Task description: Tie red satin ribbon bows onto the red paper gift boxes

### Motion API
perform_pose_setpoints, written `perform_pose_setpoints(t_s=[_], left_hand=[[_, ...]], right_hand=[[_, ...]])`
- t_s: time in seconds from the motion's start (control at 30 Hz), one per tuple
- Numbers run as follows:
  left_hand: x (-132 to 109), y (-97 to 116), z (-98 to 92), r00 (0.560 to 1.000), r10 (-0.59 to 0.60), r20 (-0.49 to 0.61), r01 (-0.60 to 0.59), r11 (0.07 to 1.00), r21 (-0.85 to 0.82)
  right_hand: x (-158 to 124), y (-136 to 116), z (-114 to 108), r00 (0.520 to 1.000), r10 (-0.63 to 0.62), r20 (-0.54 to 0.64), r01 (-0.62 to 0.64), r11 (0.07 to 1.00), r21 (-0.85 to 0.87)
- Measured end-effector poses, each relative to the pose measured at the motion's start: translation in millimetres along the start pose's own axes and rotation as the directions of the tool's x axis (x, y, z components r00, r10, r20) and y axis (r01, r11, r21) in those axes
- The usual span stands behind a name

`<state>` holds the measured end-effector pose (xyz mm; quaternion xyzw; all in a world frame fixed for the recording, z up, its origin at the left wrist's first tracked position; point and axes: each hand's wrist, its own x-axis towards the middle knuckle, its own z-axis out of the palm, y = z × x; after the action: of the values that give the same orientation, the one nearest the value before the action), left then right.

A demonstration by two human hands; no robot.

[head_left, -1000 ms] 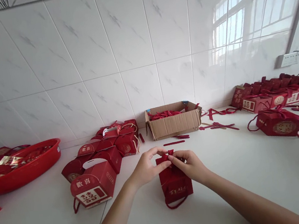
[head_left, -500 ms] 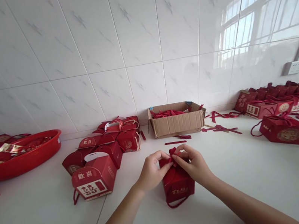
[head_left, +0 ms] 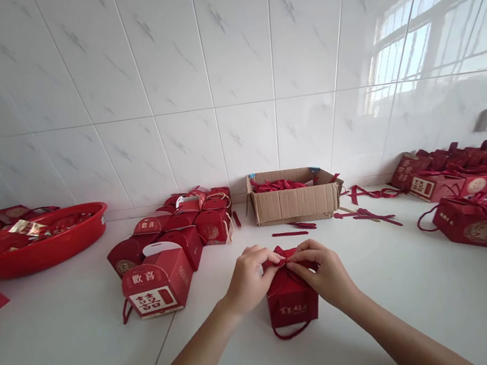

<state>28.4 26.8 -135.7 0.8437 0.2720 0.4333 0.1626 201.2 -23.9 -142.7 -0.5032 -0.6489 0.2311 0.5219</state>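
Note:
A small dark red gift box (head_left: 291,298) with gold characters stands upright on the white table in front of me. A cord handle loops down at its near side. On top of it is a red ribbon bow (head_left: 283,256), pinched from both sides. My left hand (head_left: 253,276) is closed, thumb and forefinger gripping the ribbon's left part. From the right, my right hand (head_left: 324,268) pinches the ribbon close to the knot. The fingers partly cover the bow and the top of the box.
Left of centre stands a group of red gift boxes (head_left: 157,282); beyond them is a red basin (head_left: 51,253) of wrapped sweets. Behind, a cardboard box (head_left: 295,204) holds ribbons, with ribbon strips (head_left: 376,217) beside it. A bow-tied box (head_left: 479,225) and several others stand right.
Both hands have stayed at the bow, drawing the ribbon flatter and slightly lower on the box top. The whole view has shifted a little, with the surroundings mostly sliding right.

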Motion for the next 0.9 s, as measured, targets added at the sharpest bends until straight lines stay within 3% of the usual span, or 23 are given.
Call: perform_pose_setpoints(t_s=[0.23,0.47,0.57,0.67,0.77,0.9], left_hand=[[0,0,1.2,1.0,-0.016,0.013,0.017,0.996,-0.09],[2,3,3.5,0.991,-0.124,0.058,0.133,0.974,-0.184],[3,4,4.4,0.978,-0.205,0.026,0.205,0.946,-0.252],[5,8,-3.0,0.984,-0.181,0.001,0.175,0.951,-0.255],[5,11,-13.2,0.986,-0.116,0.119,0.138,0.971,-0.198],[5,11,-15.7,0.969,-0.165,0.182,0.192,0.971,-0.141]], right_hand=[[-1,1,2,0.992,0.059,0.108,-0.058,0.998,-0.019],[-2,1,1,0.966,0.094,0.24,-0.152,0.96,0.237],[-1,2,3,0.965,0.129,0.228,-0.2,0.926,0.321],[-2,1,3,0.964,0.165,0.207,-0.233,0.897,0.375],[-3,-1,4,0.967,0.158,0.201,-0.225,0.898,0.378],[-4,-4,2,0.97,0.168,0.175,-0.215,0.928,0.303]])
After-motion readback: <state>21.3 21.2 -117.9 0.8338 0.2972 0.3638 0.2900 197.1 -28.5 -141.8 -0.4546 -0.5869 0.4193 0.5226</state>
